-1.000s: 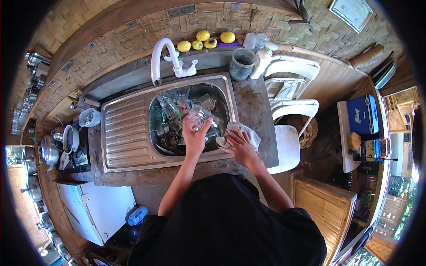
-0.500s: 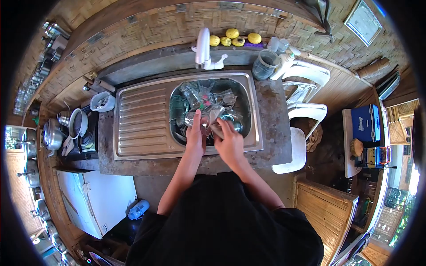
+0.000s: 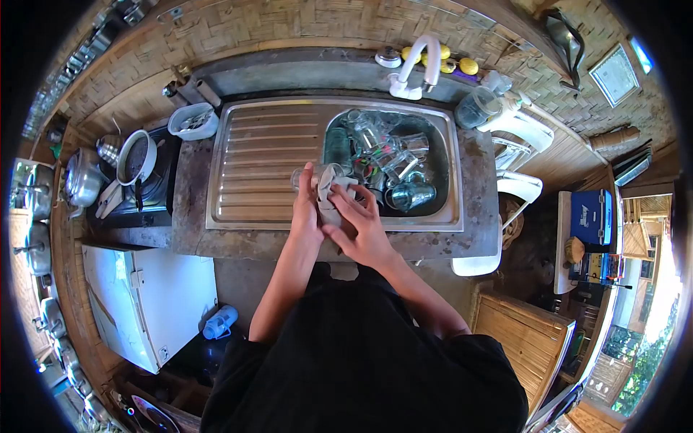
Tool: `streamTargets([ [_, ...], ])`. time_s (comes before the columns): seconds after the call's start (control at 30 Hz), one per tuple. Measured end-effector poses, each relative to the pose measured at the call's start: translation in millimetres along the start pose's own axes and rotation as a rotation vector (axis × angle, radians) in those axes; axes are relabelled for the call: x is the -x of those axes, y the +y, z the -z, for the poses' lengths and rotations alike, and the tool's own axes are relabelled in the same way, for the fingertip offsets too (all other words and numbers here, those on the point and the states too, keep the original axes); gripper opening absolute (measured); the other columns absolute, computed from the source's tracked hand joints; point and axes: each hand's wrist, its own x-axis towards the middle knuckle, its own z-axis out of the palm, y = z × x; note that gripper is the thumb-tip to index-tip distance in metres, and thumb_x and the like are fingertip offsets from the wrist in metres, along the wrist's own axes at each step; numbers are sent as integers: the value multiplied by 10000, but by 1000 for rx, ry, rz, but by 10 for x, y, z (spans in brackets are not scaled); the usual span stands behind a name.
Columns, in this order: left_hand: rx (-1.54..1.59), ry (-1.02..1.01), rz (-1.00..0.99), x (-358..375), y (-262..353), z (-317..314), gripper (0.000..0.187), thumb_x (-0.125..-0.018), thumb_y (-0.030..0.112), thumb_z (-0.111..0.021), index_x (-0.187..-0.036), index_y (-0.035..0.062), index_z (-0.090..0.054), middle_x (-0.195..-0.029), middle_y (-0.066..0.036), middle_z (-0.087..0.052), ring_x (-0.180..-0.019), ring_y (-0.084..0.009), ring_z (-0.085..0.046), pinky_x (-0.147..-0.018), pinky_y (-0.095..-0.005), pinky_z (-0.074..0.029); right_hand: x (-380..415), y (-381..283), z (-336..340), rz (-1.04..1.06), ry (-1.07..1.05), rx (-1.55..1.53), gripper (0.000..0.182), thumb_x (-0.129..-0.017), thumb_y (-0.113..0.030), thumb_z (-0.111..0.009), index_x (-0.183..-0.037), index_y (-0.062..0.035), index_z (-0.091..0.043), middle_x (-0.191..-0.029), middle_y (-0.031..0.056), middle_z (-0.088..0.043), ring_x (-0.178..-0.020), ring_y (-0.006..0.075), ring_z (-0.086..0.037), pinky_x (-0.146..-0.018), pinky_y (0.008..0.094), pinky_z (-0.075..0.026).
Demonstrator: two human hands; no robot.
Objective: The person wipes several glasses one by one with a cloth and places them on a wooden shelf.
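**Shifted from the rounded steel basin toward the ribbed steel drainboard: bare left hand and bare right hand, with a pale grey cloth**

One second ago the right hand lay with the cloth at the basin's right rim, while the left hand stood over the basin; now the two meet at the boundary of basin and drainboard.

Left to right: a silver metal pot stands beside a black stove, which bears a round, light-coloured pan. Next, a white plastic tub of small items sits at the left end of the grey concrete bench. The drainboard follows, joined to the basin in one steel sink. Above its right edge, the left hand is closed about a clear drinking glass, its fingers upright along the side. The right hand is clamped on the bunched cloth, pressed against the glass; whether the cloth reaches inside is hidden by the fingers. Further right, the basin holds a heap of clear glassware, some pieces tilted, and a dark-tinted glass lying near the front. A white curved faucet rises behind, near yellow oval fruits. At the bench's right back corner stands a translucent plastic bucket, with white plastic chairs just beyond.
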Motion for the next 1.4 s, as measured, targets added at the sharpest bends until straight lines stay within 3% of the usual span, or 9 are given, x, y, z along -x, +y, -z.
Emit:
streamTargets([
  [0.1,-134,79,-42,180,192,80,672,-916,698,-564,-1143,76,-676,-1037,-113,-713,-975,-266,-698,-865,-394,-575,-39,-139,-237,33,1,25,652,-863,-301,-761,-1407,-19,-539,-1490,195,-518,-1369,459,-440,-1149,487,-360],
  [0.27,-286,114,-172,596,476,-91,365,-904,494,-743,-948,151,-628,-775,69,-583,-708,-17,-534,-623,-244,-429,-56,-231,-488,-191,-87,-403,603,-946,-19,-588,-1519,-3,-400,-1553,281,-396,-1466,454,-327,-1176,454,-335],
  [0.5,-475,-79,-428,604,492,72,345,-932,213,-764,-1157,64,-550,-995,-11,-633,-892,-77,-602,-754,-248,-502,-157,-301,-648,-365,-104,-960,611,-955,27,-459,-1555,-26,-355,-1533,201,-458,-1478,308,-372,-1194,361,-266],
  [0.73,-554,-140,-505,724,598,17,387,-921,205,-775,-1172,56,-521,-1033,-24,-633,-918,-88,-599,-802,-261,-505,-273,-538,-650,-131,-115,-377,772,-850,-28,-621,-1559,-28,-316,-1511,240,-470,-1382,408,-481,-1109,426,-410],
  [0.93,-664,-201,-393,642,791,94,366,-920,229,-773,-1144,57,-541,-982,-26,-650,-877,-94,-620,-761,-267,-518,-364,-602,-722,-96,28,-339,758,-832,25,-602,-1543,-28,-346,-1455,222,-524,-1293,424,-547,-1045,437,-464],
  [1.13,-658,-439,-106,512,950,377,461,-958,347,-689,-1243,4,-573,-1088,-116,-682,-1018,-188,-676,-870,-332,-557,-308,-807,-679,-583,31,-1513,591,-874,32,-489,-1462,6,-428,-1030,97,-620,-764,125,-551,-641,269,-490],
  [1.27,-450,-566,-85,462,836,422,457,-998,364,-615,-1255,-11,-572,-1091,-131,-672,-982,-244,-688,-850,-341,-576,-144,-570,-910,-507,-172,-2511,334,-881,-27,-510,-1214,-27,-542,-936,71,-611,-754,135,-565,-503,271,-461],
  [1.37,-497,-497,-8,399,838,429,470,-994,388,-623,-1244,-6,-576,-1072,-111,-680,-966,-215,-689,-845,-337,-575,-188,-764,-853,-878,65,-1537,325,-882,-11,-503,-1205,-7,-535,-919,85,-625,-802,158,-610,-589,293,-503],
  [1.4,-610,-466,65,442,946,369,437,-973,367,-668,-1201,4,-587,-1030,-90,-689,-945,-183,-690,-831,-333,-575,-190,-753,-966,-640,103,-1426,409,-868,-5,-558,-1272,18,-500,-1011,155,-655,-911,264,-668,-731,371,-544],
])
